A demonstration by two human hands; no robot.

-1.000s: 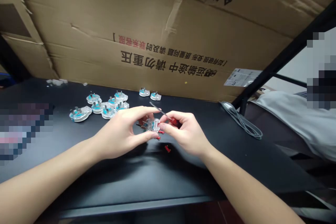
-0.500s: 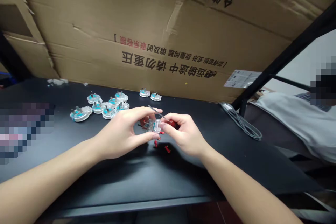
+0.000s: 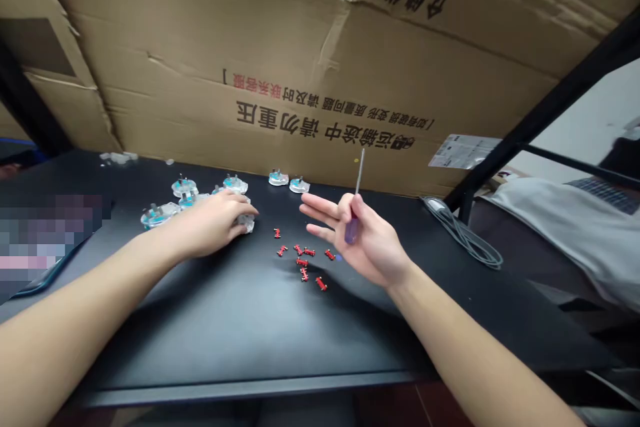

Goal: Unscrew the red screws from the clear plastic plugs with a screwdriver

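At the group of clear plugs, my left hand [image 3: 220, 220] is curled over a clear plug [image 3: 245, 223], which shows under its fingertips. My fingers and palm hide part of the group. A clear plug with a blue inside [image 3: 157, 215] lies left of my wrist, and another plug [image 3: 184, 187] sits just behind it. My right hand [image 3: 367, 233] grips a screwdriver [image 3: 352, 229] between thumb and index finger, its shaft pointing up and its handle purplish. The other fingers are spread. Several small red parts [image 3: 302, 262] lie scattered on the table between my hands.
Two more clear plugs [image 3: 278, 178] stand near the cardboard [image 3: 280, 40] at the back of the black table [image 3: 225, 340]. Small whitish pieces [image 3: 119, 158] lie at the back left. A coiled grey cable [image 3: 465, 237] rests at right, beside a black frame post. Grey cloth [image 3: 550, 213] is beyond.
My hands have moved apart. The left has carried the clear plug left to the group of plugs; the right has moved right with the screwdriver, now upright. More red parts show on the table.
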